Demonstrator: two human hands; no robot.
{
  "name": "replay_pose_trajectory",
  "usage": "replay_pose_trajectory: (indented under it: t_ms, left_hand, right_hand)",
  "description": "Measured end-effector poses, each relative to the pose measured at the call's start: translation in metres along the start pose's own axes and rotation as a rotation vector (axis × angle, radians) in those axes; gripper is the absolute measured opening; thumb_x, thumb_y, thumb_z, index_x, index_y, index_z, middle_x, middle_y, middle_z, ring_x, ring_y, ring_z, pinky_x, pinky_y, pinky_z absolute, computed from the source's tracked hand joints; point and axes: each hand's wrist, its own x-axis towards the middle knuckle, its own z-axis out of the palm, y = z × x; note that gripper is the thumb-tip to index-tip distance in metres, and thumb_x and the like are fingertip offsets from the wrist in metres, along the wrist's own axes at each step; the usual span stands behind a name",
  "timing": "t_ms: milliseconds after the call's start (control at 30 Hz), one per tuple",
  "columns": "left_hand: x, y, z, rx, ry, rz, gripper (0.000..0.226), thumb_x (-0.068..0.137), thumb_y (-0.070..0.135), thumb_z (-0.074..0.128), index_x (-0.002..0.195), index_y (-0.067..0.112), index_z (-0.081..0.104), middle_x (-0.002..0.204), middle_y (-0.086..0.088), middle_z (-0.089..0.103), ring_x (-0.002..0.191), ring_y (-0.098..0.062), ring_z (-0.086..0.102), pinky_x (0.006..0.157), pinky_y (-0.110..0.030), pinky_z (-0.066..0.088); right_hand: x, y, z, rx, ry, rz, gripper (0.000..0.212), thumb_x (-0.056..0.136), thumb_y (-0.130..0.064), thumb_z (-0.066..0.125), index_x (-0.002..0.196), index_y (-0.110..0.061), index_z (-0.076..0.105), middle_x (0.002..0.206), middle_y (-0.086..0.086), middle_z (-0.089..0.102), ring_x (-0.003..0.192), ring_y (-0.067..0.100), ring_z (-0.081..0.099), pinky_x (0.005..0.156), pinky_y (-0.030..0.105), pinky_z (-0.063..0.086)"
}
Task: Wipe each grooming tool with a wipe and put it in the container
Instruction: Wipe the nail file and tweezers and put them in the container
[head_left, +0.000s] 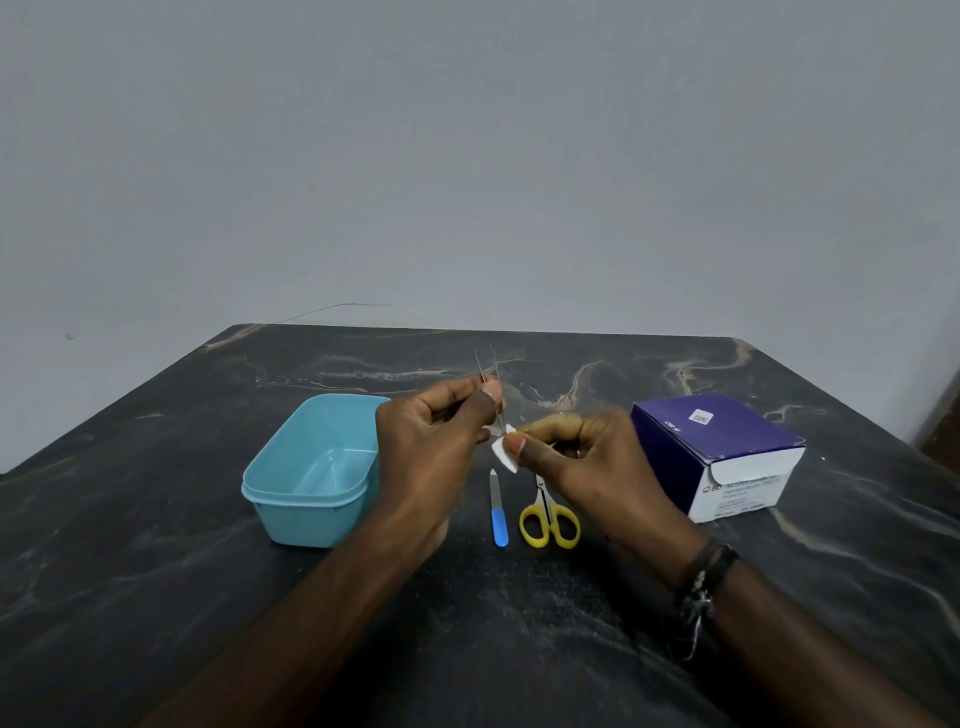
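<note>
Your left hand (431, 436) pinches a thin metal tool (497, 395), likely tweezers, between thumb and fingertips, with its slim prongs rising above your fingers. It is too fine to tell exactly what it is. Your right hand (576, 457) pinches a small white wipe (505, 453) between thumb and forefinger, folded around the tool's lower end, just where the two hands meet above the table (156, 545).

To do this step well, keep the left pinch firm and steady and let the right hand do the travelling. Draw the wipe along the full length of the metal, not only the tip. Then turn the tool a little between your fingers and draw again, so both faces get cleaned. Shift your left grip once to reach the part your fingers cover now.

The blue container (311, 467) stands just to the left of your left hand, open, with nothing visible inside, so this looks like the first tool. Lower the tool in rather than drop it.

Below your hands, the nail file (498, 512) with the blue handle and the yellow-handled scissors (548, 514) lie side by side on the table, not touching, awaiting their turn. The purple box (722, 452) of wipes sits to the right, well apart from the tools.
</note>
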Motion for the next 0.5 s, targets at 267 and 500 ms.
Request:
replay_pose_trajectory:
  t_ms: [267,500]
  left_hand:
    - [-0.0065,-0.005,0.0058,0.024,-0.065,0.011,0.012,0.084,0.007,0.07,0.095,0.01,0.075,0.09,-0.005,0.077,0.092,-0.022,0.073,0.084,-0.034,0.059]
    - [-0.0014,-0.0023,0.0013,-0.049,-0.07,-0.019,0.011,0.085,0.006,0.067,0.091,0.012,0.076,0.092,-0.006,0.072,0.085,-0.015,0.067,0.084,-0.033,0.057]
  right_hand:
    - [-0.0003,-0.0045,-0.0018,0.083,0.024,-0.002,0.008,0.084,-0.012,0.071,0.08,-0.01,0.077,0.058,-0.007,0.069,0.048,0.0,0.053,0.051,0.013,0.041]
    - [-0.0012,-0.0057,0.0008,0.044,-0.045,0.033,0.009,0.084,-0.013,0.07,0.078,-0.015,0.076,0.059,-0.008,0.068,0.052,-0.002,0.055,0.053,0.014,0.043]
